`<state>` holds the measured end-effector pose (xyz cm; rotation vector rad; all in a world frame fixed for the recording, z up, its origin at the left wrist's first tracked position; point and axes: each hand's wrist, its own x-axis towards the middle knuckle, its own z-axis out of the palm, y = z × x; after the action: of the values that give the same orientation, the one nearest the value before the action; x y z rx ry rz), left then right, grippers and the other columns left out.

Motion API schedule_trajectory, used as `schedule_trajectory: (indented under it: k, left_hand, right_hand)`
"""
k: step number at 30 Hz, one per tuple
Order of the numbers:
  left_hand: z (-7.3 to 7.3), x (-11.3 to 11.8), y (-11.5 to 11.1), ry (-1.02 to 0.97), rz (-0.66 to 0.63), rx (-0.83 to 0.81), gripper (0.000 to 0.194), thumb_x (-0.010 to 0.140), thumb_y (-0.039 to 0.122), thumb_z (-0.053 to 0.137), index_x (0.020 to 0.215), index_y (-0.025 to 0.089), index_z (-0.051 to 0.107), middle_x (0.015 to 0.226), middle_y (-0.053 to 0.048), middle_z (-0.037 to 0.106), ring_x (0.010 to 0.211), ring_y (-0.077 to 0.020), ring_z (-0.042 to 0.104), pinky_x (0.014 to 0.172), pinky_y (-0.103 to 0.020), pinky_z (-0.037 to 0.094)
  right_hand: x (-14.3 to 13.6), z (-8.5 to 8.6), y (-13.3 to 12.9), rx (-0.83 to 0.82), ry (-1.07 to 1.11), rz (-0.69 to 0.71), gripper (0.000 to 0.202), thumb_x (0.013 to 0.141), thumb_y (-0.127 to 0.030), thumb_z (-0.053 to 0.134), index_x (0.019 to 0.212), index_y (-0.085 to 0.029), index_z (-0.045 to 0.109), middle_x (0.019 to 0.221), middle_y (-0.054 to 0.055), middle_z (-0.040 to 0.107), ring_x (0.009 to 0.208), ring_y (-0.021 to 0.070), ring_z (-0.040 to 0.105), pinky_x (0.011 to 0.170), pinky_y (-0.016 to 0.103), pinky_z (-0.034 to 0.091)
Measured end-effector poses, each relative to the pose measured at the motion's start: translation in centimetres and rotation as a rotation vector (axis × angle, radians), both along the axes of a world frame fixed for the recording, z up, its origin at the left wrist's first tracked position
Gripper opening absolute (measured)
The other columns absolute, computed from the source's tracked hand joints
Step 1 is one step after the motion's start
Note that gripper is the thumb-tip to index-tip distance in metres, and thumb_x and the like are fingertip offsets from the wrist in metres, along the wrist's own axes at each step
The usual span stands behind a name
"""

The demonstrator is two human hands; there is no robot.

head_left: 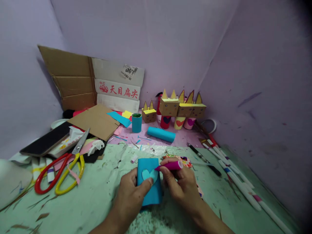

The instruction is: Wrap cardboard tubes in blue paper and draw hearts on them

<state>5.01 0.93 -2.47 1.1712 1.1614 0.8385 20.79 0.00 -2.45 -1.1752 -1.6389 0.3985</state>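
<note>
My left hand grips a folded or flattened piece of blue paper, its thumb pressing on a lighter blue paper heart lying on the front. Pinched between the fingers of my right hand is a magenta marker, its pointed end at the heart's upper right edge. Whether the tip touches the paper, I cannot tell. Behind my right hand a patterned red and white piece is partly hidden. A small pale pink cap-like piece lies beyond the blue paper.
Red-and-yellow scissors lie at left near a dark phone. Farther back are a blue paper roll, a blue tube, cardboard cat-like heads and a cardboard box. Several white markers line the right.
</note>
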Motion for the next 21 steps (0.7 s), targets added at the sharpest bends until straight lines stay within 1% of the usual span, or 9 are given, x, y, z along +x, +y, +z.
schedule_trajectory:
  k: [7, 11, 14, 21]
  left_hand:
    - [0.14, -0.15, 0.05, 0.001, 0.004, -0.011, 0.039, 0.068, 0.046, 0.066, 0.087, 0.012, 0.063, 0.073, -0.005, 0.063, 0.063, -0.0188, 0.056, 0.058, -0.029, 0.048]
    - [0.08, -0.18, 0.02, 0.02, -0.002, 0.004, 0.039, 0.069, 0.046, 0.065, 0.087, 0.011, 0.063, 0.073, -0.006, 0.063, 0.064, -0.0194, 0.056, 0.058, -0.029, 0.048]
    - [-0.05, -0.13, 0.03, 0.042, 0.007, 0.028, 0.038, 0.069, 0.046, 0.065, 0.085, 0.012, 0.064, 0.072, -0.005, 0.062, 0.063, -0.0187, 0.055, 0.057, -0.029, 0.047]
    - [-0.03, -0.02, 0.04, 0.047, 0.004, 0.024, 0.035, 0.069, 0.045, 0.065, 0.082, 0.013, 0.063, 0.067, -0.003, 0.058, 0.059, -0.0167, 0.051, 0.054, -0.027, 0.045]
  right_hand:
    - [0.15, -0.11, 0.13, -0.026, 0.059, 0.001, 0.007, 0.088, -0.022, 0.054, 0.089, -0.02, 0.061, 0.075, 0.003, 0.066, 0.068, 0.0172, 0.066, 0.051, 0.025, 0.049]
    - [0.09, 0.02, 0.05, 0.001, 0.086, 0.024, 0.008, 0.089, -0.023, 0.053, 0.088, -0.02, 0.061, 0.076, 0.003, 0.065, 0.063, 0.0157, 0.064, 0.05, 0.026, 0.049]
    - [-0.01, 0.13, -0.05, 0.003, 0.08, 0.032, 0.008, 0.089, -0.023, 0.053, 0.089, -0.02, 0.061, 0.076, 0.003, 0.066, 0.063, 0.0155, 0.064, 0.052, 0.026, 0.05]
    - [0.01, -0.2, -0.03, -0.002, 0.04, 0.058, 0.007, 0.09, -0.021, 0.053, 0.09, -0.02, 0.06, 0.077, 0.003, 0.066, 0.071, 0.017, 0.065, 0.059, 0.028, 0.051]
